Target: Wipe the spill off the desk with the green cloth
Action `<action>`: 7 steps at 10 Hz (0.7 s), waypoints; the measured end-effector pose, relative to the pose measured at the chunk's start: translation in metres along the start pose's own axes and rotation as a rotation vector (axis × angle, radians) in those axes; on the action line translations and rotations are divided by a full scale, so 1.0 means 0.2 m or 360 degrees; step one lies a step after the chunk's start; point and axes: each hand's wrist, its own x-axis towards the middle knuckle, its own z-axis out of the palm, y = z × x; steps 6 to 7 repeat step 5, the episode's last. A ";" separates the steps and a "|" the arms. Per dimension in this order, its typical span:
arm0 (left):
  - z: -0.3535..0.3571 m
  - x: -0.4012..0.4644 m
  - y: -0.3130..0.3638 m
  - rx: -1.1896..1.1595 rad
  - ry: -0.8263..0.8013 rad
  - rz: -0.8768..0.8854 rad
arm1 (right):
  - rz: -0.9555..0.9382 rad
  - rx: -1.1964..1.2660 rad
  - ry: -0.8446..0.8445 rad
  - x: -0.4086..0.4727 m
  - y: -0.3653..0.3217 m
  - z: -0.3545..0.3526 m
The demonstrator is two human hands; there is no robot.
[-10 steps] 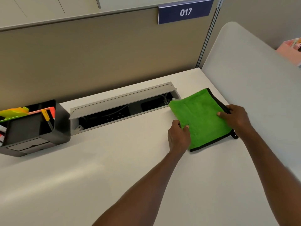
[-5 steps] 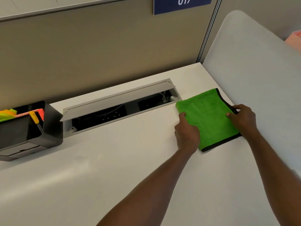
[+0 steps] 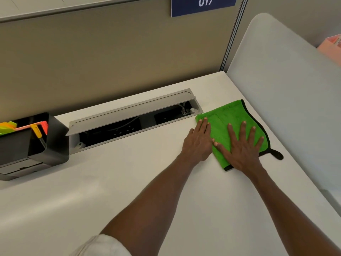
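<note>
The green cloth, folded and edged in black with a black hanging loop, lies flat on the white desk at the far right, just right of the cable tray. My right hand rests palm down on it with the fingers spread. Beside it, my left hand lies flat with its fingertips on the cloth's left edge and its palm on the desk. Neither hand grips the cloth. I see no spill on the desk.
An open cable tray with a raised grey lid is sunk into the desk's back. A black desk organiser with coloured notes stands at the far left. A beige partition rises behind; a white divider borders the right.
Both hands let go of the cloth's edges and opened out flat. The right hand moved onto the middle of the cloth; the left now lies at its left edge.
</note>
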 end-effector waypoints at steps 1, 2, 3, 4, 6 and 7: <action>-0.01 0.00 0.00 -0.0008 -0.0038 -0.0011 | 0.0015 -0.0003 0.0011 -0.01 -0.01 -0.01; -0.01 -0.01 0.00 -0.0019 -0.0033 -0.0014 | 0.0016 -0.0025 0.0005 -0.02 -0.02 -0.02; -0.04 -0.07 -0.03 -0.0115 0.0072 -0.0103 | 0.0012 -0.0030 -0.0071 -0.01 -0.02 -0.04; -0.09 -0.14 -0.12 -0.0181 0.0285 -0.0224 | 0.0062 0.0021 -0.0126 -0.03 -0.05 -0.07; -0.18 -0.24 -0.22 -0.0165 0.0553 -0.0324 | -0.0007 0.0139 0.0112 -0.14 -0.16 -0.07; -0.18 -0.24 -0.22 -0.0165 0.0553 -0.0324 | -0.0007 0.0139 0.0112 -0.14 -0.16 -0.07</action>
